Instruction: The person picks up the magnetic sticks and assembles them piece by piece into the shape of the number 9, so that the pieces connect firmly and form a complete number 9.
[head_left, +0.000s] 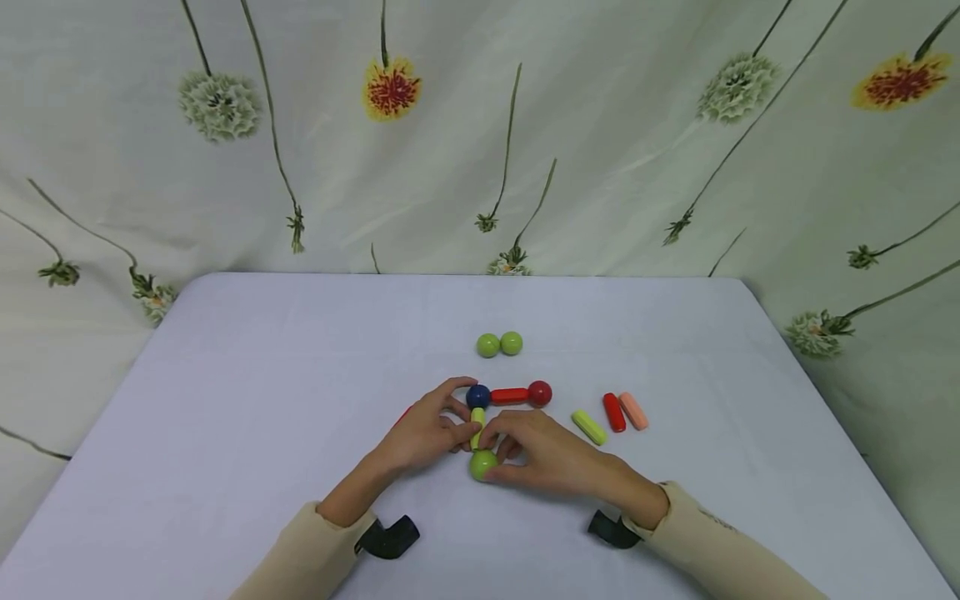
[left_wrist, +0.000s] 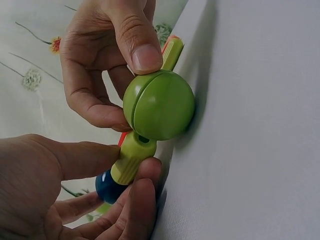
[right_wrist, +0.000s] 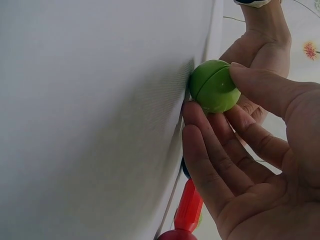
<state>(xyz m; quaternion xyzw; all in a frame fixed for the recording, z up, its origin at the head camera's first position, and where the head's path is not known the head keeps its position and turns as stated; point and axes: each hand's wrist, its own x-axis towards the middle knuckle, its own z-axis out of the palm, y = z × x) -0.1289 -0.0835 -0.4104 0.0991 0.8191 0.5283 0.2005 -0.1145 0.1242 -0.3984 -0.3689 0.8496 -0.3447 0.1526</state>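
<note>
Left hand [head_left: 427,433]: fingers pinch the yellow-green rod [head_left: 477,425] below the blue ball [head_left: 477,396].
Green ball [head_left: 483,464]: on the table [head_left: 225,400], at the rod's near end.
Right hand [head_left: 551,454]: thumb and fingertips pinch the green ball.
Loose rods [head_left: 613,412]: right, apart.

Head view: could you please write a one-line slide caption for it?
Left hand pinches a yellow-green rod while right hand holds a green ball at its end.
</note>
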